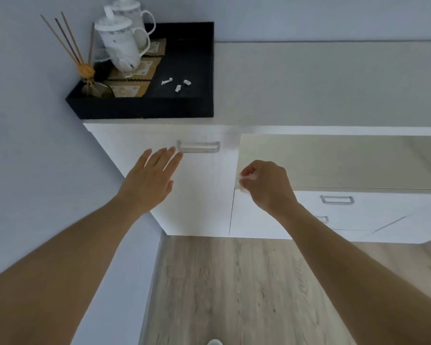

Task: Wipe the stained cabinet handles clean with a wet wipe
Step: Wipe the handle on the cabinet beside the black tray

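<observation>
the cabinet handle (198, 147) lies level on the white door (197, 185), just under the worktop's (309, 78) front edge – long axis left to right. left hand (151, 179) flat, fingers straight, tips by the handle's left end. right hand (266, 185) curled – pinching a small white wet wipe (244, 180).

the left hand (151, 179) lies flat with straight fingers on the white cabinet door (197, 185), fingertips just beside the pale metal loop handle (198, 147). the right hand (266, 186) pinches a small crumpled white wet wipe (244, 179) near the door's edge. a black tray (184, 108) sits on top.
</observation>
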`<act>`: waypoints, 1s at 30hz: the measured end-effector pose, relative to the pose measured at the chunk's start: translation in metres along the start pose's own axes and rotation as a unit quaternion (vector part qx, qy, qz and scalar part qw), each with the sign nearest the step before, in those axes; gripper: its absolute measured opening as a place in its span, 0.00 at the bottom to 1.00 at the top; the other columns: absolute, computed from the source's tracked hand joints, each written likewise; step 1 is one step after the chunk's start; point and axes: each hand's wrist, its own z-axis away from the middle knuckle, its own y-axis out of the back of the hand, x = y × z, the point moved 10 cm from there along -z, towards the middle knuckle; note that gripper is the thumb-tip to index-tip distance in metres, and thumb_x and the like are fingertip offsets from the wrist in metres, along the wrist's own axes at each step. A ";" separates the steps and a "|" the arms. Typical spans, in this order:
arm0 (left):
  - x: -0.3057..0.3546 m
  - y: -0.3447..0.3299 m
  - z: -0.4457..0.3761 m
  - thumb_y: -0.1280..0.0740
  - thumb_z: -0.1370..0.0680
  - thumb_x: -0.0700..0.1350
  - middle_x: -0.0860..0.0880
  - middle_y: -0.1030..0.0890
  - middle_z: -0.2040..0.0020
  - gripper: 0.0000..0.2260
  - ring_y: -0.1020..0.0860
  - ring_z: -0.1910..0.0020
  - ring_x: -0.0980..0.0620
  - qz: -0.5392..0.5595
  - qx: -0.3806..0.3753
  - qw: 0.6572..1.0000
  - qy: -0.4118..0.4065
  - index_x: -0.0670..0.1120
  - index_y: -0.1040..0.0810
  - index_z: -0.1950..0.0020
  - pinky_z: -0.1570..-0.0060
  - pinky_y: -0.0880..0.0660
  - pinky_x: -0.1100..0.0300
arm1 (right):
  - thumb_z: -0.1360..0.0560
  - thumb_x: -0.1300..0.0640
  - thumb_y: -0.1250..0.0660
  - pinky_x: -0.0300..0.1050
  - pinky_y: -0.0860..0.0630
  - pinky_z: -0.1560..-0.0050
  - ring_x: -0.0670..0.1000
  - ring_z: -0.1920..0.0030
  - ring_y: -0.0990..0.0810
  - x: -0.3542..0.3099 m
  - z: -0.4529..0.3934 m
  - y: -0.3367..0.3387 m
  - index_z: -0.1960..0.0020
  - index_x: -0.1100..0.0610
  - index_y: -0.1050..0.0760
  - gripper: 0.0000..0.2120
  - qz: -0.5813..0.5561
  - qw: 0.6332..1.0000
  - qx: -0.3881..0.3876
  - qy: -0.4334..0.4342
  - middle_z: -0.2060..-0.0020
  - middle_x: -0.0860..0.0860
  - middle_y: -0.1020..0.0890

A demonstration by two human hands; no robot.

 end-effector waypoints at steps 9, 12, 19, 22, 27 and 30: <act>-0.033 -0.016 -0.024 0.31 0.24 0.46 0.40 0.50 0.22 0.37 0.49 0.23 0.40 -0.034 0.107 0.991 -0.066 0.42 0.48 0.22 0.27 0.51 0.42 | 0.28 0.60 0.33 0.34 0.29 0.70 0.40 0.63 0.25 0.009 -0.001 -0.036 0.55 0.53 0.22 0.04 -0.104 0.992 0.011 -0.068 0.56 0.47 0.21; -0.040 -0.024 -0.036 0.27 0.28 0.44 0.40 0.44 0.23 0.37 0.43 0.25 0.39 -0.090 0.186 0.971 -0.119 0.40 0.40 0.23 0.29 0.52 0.37 | 0.29 0.59 0.31 0.35 0.26 0.67 0.41 0.61 0.23 0.016 -0.016 -0.052 0.55 0.53 0.21 0.04 -0.145 0.983 0.040 -0.107 0.56 0.47 0.20; -0.056 -0.015 -0.055 0.44 0.19 0.47 0.43 0.40 0.24 0.26 0.41 0.26 0.44 -0.212 0.352 0.893 -0.185 0.42 0.44 0.22 0.30 0.52 0.37 | 0.30 0.57 0.28 0.42 0.19 0.57 0.48 0.63 0.17 0.039 -0.030 -0.072 0.53 0.56 0.20 0.06 -0.344 0.904 0.165 -0.191 0.63 0.50 0.16; -0.055 -0.012 -0.065 0.45 0.18 0.49 0.42 0.42 0.23 0.25 0.43 0.25 0.45 -0.248 0.368 0.865 -0.237 0.42 0.44 0.22 0.29 0.53 0.37 | 0.29 0.58 0.28 0.34 0.22 0.62 0.46 0.64 0.17 0.038 -0.035 -0.073 0.54 0.54 0.20 0.04 -0.409 0.870 0.210 -0.177 0.59 0.50 0.16; -0.042 -0.012 -0.076 0.48 0.18 0.52 0.38 0.46 0.23 0.27 0.46 0.24 0.42 -0.292 0.390 0.817 -0.308 0.41 0.45 0.22 0.28 0.52 0.39 | 0.27 0.61 0.30 0.33 0.21 0.60 0.45 0.61 0.18 0.030 -0.044 -0.081 0.56 0.55 0.19 0.03 -0.509 0.808 0.269 -0.127 0.62 0.48 0.17; -0.039 -0.012 -0.075 0.48 0.17 0.52 0.36 0.46 0.23 0.27 0.46 0.24 0.40 -0.291 0.403 0.809 -0.314 0.40 0.46 0.22 0.26 0.51 0.41 | 0.26 0.60 0.31 0.35 0.20 0.56 0.41 0.61 0.18 0.030 -0.048 -0.087 0.54 0.55 0.18 0.03 -0.515 0.797 0.294 -0.119 0.62 0.45 0.16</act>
